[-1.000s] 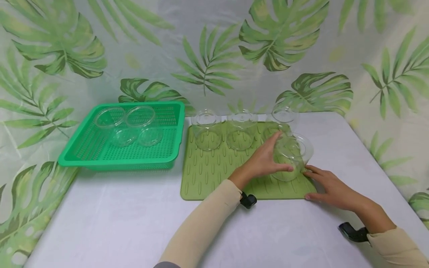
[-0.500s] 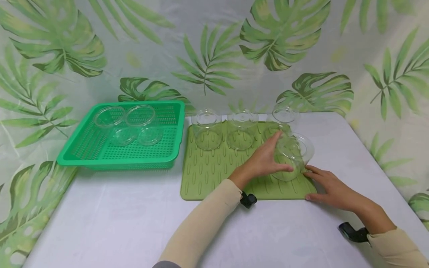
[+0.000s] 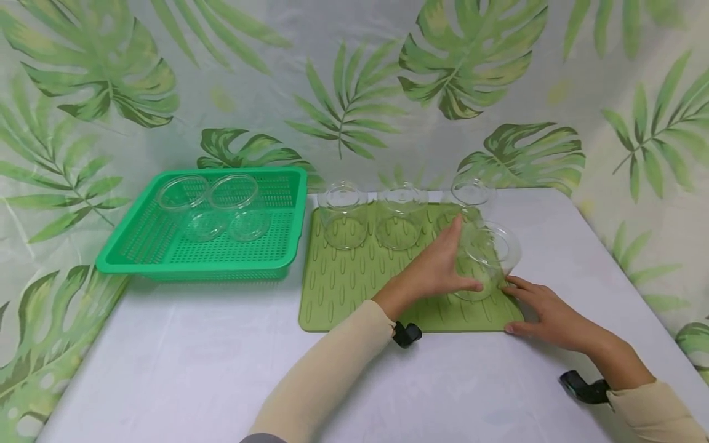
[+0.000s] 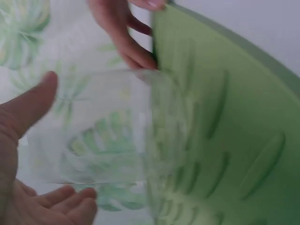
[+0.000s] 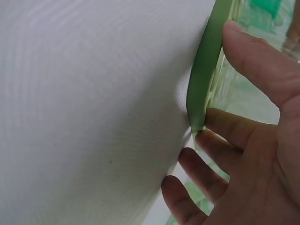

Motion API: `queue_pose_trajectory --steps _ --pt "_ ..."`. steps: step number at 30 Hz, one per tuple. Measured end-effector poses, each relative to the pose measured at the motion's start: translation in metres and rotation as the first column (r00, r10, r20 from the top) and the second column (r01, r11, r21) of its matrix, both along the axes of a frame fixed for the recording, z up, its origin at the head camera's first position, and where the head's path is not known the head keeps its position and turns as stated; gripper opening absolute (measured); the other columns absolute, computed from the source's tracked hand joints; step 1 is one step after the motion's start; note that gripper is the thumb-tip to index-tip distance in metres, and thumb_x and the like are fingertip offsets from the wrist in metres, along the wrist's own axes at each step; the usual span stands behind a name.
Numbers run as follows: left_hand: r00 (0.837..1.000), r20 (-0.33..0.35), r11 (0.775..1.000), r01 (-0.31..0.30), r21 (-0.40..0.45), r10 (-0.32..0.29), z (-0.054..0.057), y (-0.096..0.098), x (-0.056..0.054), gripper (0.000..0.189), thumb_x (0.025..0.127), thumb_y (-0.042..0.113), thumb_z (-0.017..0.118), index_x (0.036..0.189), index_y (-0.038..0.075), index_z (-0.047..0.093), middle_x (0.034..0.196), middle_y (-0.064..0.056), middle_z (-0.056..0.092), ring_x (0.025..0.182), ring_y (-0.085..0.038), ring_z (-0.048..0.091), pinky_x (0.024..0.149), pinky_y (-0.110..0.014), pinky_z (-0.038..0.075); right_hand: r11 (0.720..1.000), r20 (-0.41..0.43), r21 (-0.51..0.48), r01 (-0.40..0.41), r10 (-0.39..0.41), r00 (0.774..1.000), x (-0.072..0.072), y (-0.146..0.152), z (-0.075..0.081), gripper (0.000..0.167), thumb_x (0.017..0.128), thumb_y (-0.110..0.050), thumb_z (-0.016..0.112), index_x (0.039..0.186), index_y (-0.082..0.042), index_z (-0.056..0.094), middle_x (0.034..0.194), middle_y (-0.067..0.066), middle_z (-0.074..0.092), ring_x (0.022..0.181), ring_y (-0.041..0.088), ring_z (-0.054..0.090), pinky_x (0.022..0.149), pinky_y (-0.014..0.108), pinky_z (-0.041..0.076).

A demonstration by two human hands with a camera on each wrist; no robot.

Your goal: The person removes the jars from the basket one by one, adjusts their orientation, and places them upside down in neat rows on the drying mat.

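We judged the clear cup (image 3: 480, 261) to be light, thin-walled and springy: stiff enough to stand, quick to dent if squeezed, rather slippery. We would have taken it lightly around mid-wall, thumb opposite fingers, without crushing the rim. It stood upright on the green mat (image 3: 360, 277), towards the mat's three o'clock, with another cup (image 3: 471, 192) at its twelve.

At the cup's nine o'clock, the left hand (image 3: 436, 269) spread loosely around it, unclenched; we could not tell whether any finger touched the wall. At four o'clock, the right hand (image 3: 545, 317) rested relaxed fingertips against the mat's edge, grasping no cup.

Transparency gave us most trouble: the walls melted into the leaf pattern, and we could not tell whether the double ring on top was an open mouth or a lid. The left hand hid part of the near side, and the left wrist view was blurred.
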State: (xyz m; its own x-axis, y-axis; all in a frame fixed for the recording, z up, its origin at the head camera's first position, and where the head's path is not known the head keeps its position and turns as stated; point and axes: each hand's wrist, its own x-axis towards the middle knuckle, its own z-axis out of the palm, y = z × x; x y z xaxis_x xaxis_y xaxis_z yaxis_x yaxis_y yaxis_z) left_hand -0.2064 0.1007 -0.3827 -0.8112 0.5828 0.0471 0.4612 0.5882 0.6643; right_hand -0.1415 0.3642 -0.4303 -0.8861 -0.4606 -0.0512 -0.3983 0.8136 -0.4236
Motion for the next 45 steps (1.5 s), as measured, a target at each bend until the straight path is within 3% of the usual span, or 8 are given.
queue_pose_trajectory --steps 6,11,14,20,25,28,35,45 --pt "0.992 -0.055 0.985 0.107 -0.133 -0.115 0.030 -0.043 0.024 0.124 0.080 0.044 0.081 0.160 0.018 -0.011 0.169 -0.003 0.006 0.156 -0.017 0.015 0.124 -0.030 0.023 1.000 -0.004 -0.003 -0.012 0.012 1.000 -0.003 -0.004 0.001 0.071 0.080 -0.028 0.082 0.135 0.006 0.053 0.149 0.032 0.038 0.129 0.054 0.039 0.097 0.066 0.037" --pt "0.966 -0.104 0.959 0.213 -0.185 -0.235 0.055 -0.093 0.049 0.091 0.089 0.039 0.074 0.159 0.014 0.021 0.163 -0.006 0.030 0.151 -0.020 0.031 0.121 -0.034 0.033 1.000 -0.015 0.006 -0.018 0.019 1.000 -0.006 -0.005 0.004 0.072 0.079 -0.028 0.082 0.135 0.006 0.053 0.148 0.033 0.039 0.128 0.055 0.040 0.097 0.066 0.037" --pt "0.961 -0.133 0.958 0.216 -0.186 -0.243 0.068 -0.124 0.058 0.075 0.091 0.037 0.071 0.153 0.011 0.036 0.159 -0.007 0.039 0.148 -0.021 0.036 0.120 -0.037 0.035 1.000 -0.015 0.008 -0.019 0.019 1.000 -0.007 -0.005 0.005 0.073 0.079 -0.029 0.082 0.136 0.006 0.052 0.148 0.033 0.039 0.128 0.056 0.040 0.097 0.067 0.038" --pt "0.949 -0.236 0.951 0.143 -0.273 -0.210 0.092 -0.189 0.062 0.062 0.094 0.033 0.069 0.146 0.008 0.048 0.148 -0.008 0.052 0.139 -0.026 0.048 0.114 -0.042 0.043 1.000 -0.038 -0.002 -0.028 0.028 0.999 -0.005 0.001 0.003 0.075 0.077 -0.027 0.083 0.136 0.007 0.052 0.146 0.035 0.041 0.127 0.056 0.042 0.094 0.065 0.038" --pt "0.948 -0.298 0.954 0.017 -0.299 -0.110 0.110 -0.240 0.064 0.058 0.091 0.027 0.073 0.140 0.005 0.053 0.142 -0.012 0.057 0.133 -0.031 0.053 0.108 -0.048 0.047 1.000 -0.019 -0.029 -0.001 0.000 1.000 0.001 0.006 -0.003 0.076 0.078 -0.027 0.083 0.137 0.009 0.050 0.147 0.036 0.040 0.126 0.058 0.040 0.094 0.065 0.037" --pt "0.947 -0.318 0.935 -0.072 -0.348 -0.046 0.114 -0.268 0.066 0.056 0.090 0.027 0.074 0.138 0.004 0.055 0.139 -0.014 0.058 0.131 -0.034 0.054 0.106 -0.050 0.048 0.999 -0.024 -0.049 -0.004 0.003 1.000 0.003 0.006 -0.007 0.076 0.078 -0.026 0.083 0.137 0.009 0.050 0.147 0.036 0.040 0.126 0.059 0.039 0.094 0.065 0.036" --pt "0.961 -0.237 0.862 -0.241 -0.447 0.145 0.117 -0.332 0.041 0.056 0.095 0.029 0.066 0.140 0.001 0.052 0.144 -0.021 0.053 0.137 -0.042 0.044 0.110 -0.059 0.039 0.999 -0.061 -0.032 -0.024 0.022 0.998 -0.001 0.006 -0.010 0.076 0.078 -0.026 0.083 0.137 0.009 0.050 0.147 0.035 0.041 0.125 0.056 0.041 0.093 0.062 0.036" --pt "0.905 -0.101 0.772 -0.407 -0.488 0.413 0.121 -0.404 -0.023 0.069 0.101 0.037 0.054 0.146 -0.012 0.036 0.147 -0.036 0.040 0.133 -0.055 0.038 0.106 -0.066 0.037 1.000 -0.061 -0.014 -0.015 0.014 0.998 -0.001 0.008 -0.010 0.075 0.078 -0.028 0.083 0.136 0.007 0.051 0.148 0.033 0.040 0.125 0.055 0.041 0.093 0.063 0.038"
